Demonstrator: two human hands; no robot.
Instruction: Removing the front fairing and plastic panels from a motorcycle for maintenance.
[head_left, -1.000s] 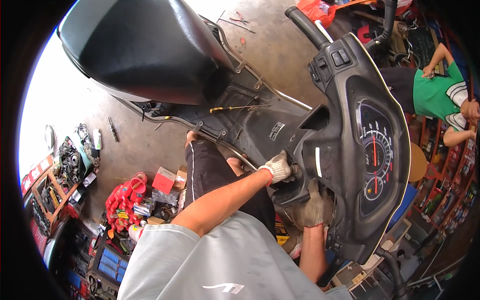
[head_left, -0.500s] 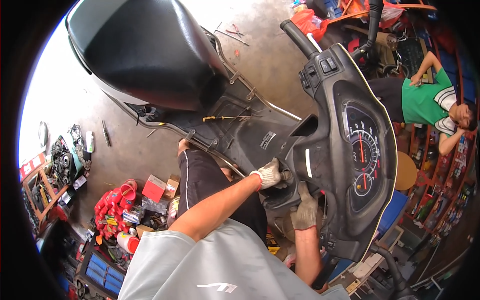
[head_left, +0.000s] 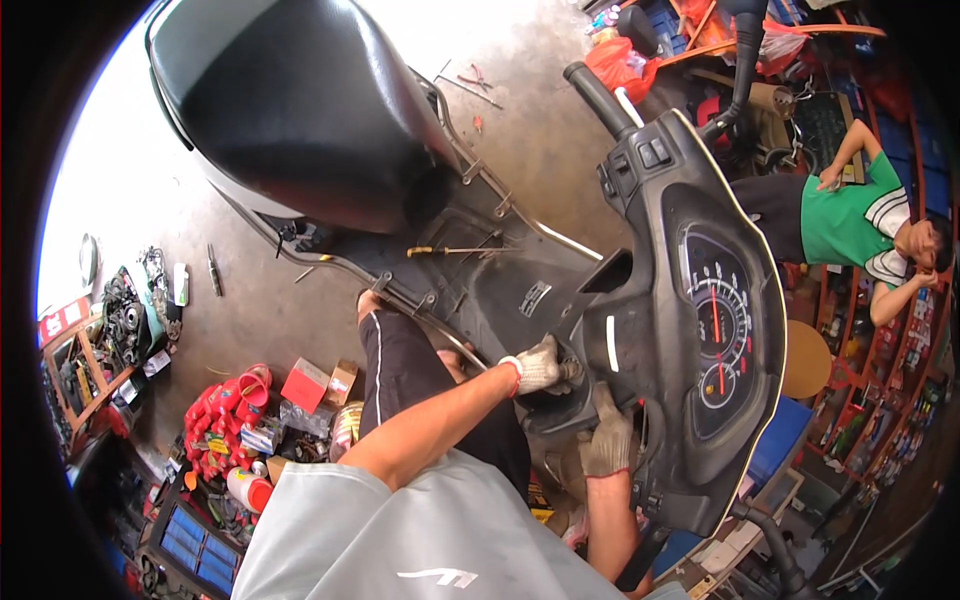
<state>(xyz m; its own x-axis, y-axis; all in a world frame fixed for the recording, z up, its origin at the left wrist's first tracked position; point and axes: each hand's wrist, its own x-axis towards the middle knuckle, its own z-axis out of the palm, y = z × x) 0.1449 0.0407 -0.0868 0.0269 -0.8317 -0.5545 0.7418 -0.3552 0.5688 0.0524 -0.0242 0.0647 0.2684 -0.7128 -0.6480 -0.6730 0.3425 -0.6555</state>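
My left hand [head_left: 540, 368], in a white knitted glove, has its fingers curled into the scooter's black front panel [head_left: 585, 345], below the storage recess [head_left: 615, 270]; what they hold is hidden. Lower right, my right hand [head_left: 606, 445], in a greyer glove, reaches under the lower edge of the handlebar cover [head_left: 650, 310], one finger stretched up along the panel and the others curled, partly out of sight. The gauge cluster [head_left: 712, 320] faces up beside it. A screwdriver with yellow handle [head_left: 430, 251] lies on the footboard [head_left: 500, 295].
The scooter seat [head_left: 300, 110] fills the upper left. A person in green [head_left: 840, 215] is at the right beside red shelving [head_left: 880, 370]. Boxes [head_left: 310, 383], red containers [head_left: 220, 430] and parts [head_left: 130, 310] lie at left, loose tools [head_left: 470, 85] beyond the scooter.
The scene has shifted left and slightly down in the picture. Both my hands stay at the same part of the front panel, with only slight finger movement.
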